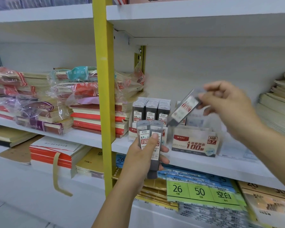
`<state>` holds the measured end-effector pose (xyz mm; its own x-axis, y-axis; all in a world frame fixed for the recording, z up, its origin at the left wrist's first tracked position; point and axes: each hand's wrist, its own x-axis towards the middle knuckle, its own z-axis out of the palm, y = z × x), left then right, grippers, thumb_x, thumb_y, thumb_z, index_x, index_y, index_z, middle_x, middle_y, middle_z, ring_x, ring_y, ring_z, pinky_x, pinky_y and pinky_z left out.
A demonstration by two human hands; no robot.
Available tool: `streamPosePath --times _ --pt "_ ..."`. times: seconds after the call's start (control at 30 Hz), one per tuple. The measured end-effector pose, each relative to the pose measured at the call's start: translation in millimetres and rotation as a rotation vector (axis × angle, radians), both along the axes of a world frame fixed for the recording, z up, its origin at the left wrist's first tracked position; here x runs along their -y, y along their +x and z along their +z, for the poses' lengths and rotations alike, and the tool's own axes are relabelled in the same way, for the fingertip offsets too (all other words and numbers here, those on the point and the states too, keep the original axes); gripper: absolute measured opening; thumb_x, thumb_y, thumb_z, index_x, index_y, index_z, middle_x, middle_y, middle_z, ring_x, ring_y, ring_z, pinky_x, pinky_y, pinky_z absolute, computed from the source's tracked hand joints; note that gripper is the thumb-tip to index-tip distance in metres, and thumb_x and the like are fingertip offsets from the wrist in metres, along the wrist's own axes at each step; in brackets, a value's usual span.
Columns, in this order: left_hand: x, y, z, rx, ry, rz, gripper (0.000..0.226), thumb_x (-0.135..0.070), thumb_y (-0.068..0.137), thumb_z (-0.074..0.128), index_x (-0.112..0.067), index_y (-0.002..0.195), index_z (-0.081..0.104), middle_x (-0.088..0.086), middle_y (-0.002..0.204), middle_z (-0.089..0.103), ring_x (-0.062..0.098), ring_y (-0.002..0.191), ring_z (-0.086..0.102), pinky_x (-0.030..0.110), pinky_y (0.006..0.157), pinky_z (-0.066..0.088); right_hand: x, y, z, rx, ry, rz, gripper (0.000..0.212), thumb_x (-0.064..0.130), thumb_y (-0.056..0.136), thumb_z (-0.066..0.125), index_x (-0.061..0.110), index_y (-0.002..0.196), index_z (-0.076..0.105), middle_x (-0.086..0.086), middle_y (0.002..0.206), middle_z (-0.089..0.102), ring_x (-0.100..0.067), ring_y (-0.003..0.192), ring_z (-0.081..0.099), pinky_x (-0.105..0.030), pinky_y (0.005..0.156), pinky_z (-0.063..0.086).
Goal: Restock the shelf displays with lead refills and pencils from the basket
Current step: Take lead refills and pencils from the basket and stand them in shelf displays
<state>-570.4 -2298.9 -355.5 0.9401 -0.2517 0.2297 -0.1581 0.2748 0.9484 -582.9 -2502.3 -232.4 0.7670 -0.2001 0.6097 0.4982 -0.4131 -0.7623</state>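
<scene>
White shop shelving filled the view, split by a yellow post (105, 96); on the middle shelf (204, 165), right of the post, two display boxes stood side by side; the 0.5 box (150, 111) was packed with three rows of upright refills, while the 0.7 box (194, 143) just to its right looked nearly empty behind its printed front, which was probably why the work centred there; the right hand (229, 102) pinched one pack (184, 109) by its upper end between thumb and curled fingers, holding it tilted with the lower end aimed at the open top of the 0.7 box, just above it and not yet in; gripping the far end seemed meant to leave the lower end free to slide in behind the front; motion blur hid whether the pack touched the box; the left hand (143, 155) hung below and in front of the shelf edge, its fingers wrapped round a small bunch of spares (152, 140), with the thumb pressed across their labels to steady them; the front label read 0.7, matching the box, so they were likely kept close as the next to go in; there were at least two spares, though the exact count could not be told; the basket was out of view; wrapped notebooks (82, 109) lay stacked left of the post, apart from all this.
</scene>
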Motion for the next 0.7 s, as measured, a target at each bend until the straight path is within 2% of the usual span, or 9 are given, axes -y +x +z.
streamPosePath --times 0.1,0.17,0.23,0.3,0.37,0.47,0.57,0.63,0.7 --pt "-1 3 -1 -0.012 0.005 0.025 0.055 -0.063 0.079 0.06 -0.017 0.108 0.063 0.006 0.076 0.074 0.016 0.054 0.063 0.025 0.051 0.052 14 9 21 0.157 -0.17 -0.113 0.025 0.013 0.089 0.064 0.037 0.086 0.058 0.004 0.081 0.069 -0.01 0.07 0.068 -0.023 0.055 0.052" --pt "-1 5 -2 -0.023 0.0 0.028 0.04 -0.054 0.089 0.062 -0.018 0.107 0.063 0.006 0.075 0.074 0.016 0.052 0.061 0.026 0.05 0.052 17 17 22 0.129 -0.354 -0.18 0.025 0.019 0.089 0.064 0.042 0.084 0.056 0.009 0.082 0.066 -0.008 0.073 0.066 -0.025 0.063 0.052" --pt "-1 6 -3 -0.026 0.0 0.033 0.022 -0.04 0.095 0.062 -0.02 0.106 0.062 0.007 0.078 0.075 0.017 0.051 0.06 0.027 0.05 0.052 15 25 18 0.088 -0.502 -0.214 0.023 0.021 0.089 0.064 0.042 0.084 0.055 0.016 0.083 0.064 0.002 0.073 0.061 -0.018 0.067 0.047" --pt "-1 7 -4 -0.024 0.021 0.039 0.013 -0.032 0.097 0.061 -0.021 0.103 0.063 0.007 0.078 0.075 0.018 0.051 0.06 0.028 0.05 0.051 11 32 13 0.055 -0.597 -0.226 0.02 0.02 0.09 0.064 0.039 0.089 0.056 0.02 0.084 0.062 0.009 0.075 0.058 -0.009 0.065 0.041" --pt "-2 7 -4 -0.022 0.049 0.041 0.01 -0.03 0.097 0.06 -0.023 0.095 0.068 0.009 0.074 0.074 0.02 0.051 0.059 0.028 0.05 0.051 9 39 9 0.027 -0.622 -0.219 0.016 0.018 0.09 0.064 0.033 0.094 0.058 0.018 0.086 0.062 0.004 0.079 0.059 -0.013 0.067 0.043" --pt "-4 5 -4 -0.013 0.09 0.035 0.02 -0.033 0.096 0.059 -0.031 0.082 0.072 0.011 0.069 0.073 0.02 0.054 0.061 0.029 0.054 0.053 6 46 6 -0.053 -0.62 -0.207 0.017 0.018 0.09 0.065 0.028 0.101 0.059 0.011 0.09 0.062 -0.005 0.083 0.06 -0.023 0.072 0.05" --pt "-5 4 -3 -0.003 0.072 0.028 0.015 -0.034 0.098 0.059 -0.027 0.092 0.071 0.008 0.077 0.076 0.017 0.059 0.067 0.031 0.058 0.055 4 50 3 -0.121 -0.649 -0.213 0.012 0.02 0.089 0.067 0.024 0.097 0.061 0.005 0.09 0.065 -0.013 0.083 0.063 -0.034 0.075 0.055" --pt "-6 3 -1 0.016 0.024 0.019 0.013 -0.031 0.098 0.06 -0.026 0.108 0.066 0.004 0.089 0.077 0.016 0.065 0.071 0.028 0.058 0.056 3 52 -1 -0.125 -0.699 -0.24 0.009 0.021 0.088 0.068 0.025 0.094 0.062 0.004 0.09 0.065 -0.013 0.082 0.062 -0.033 0.072 0.052" --pt "-7 1 0 0.03 0.012 0.012 0.017 -0.032 0.098 0.061 -0.029 0.114 0.063 0.002 0.096 0.078 0.017 0.071 0.073 0.028 0.059 0.057 0 54 -4 -0.111 -0.819 -0.327 0.008 0.025 0.088 0.068 0.025 0.095 0.064 0.001 0.097 0.058 -0.014 0.081 0.056 -0.028 0.07 0.043"
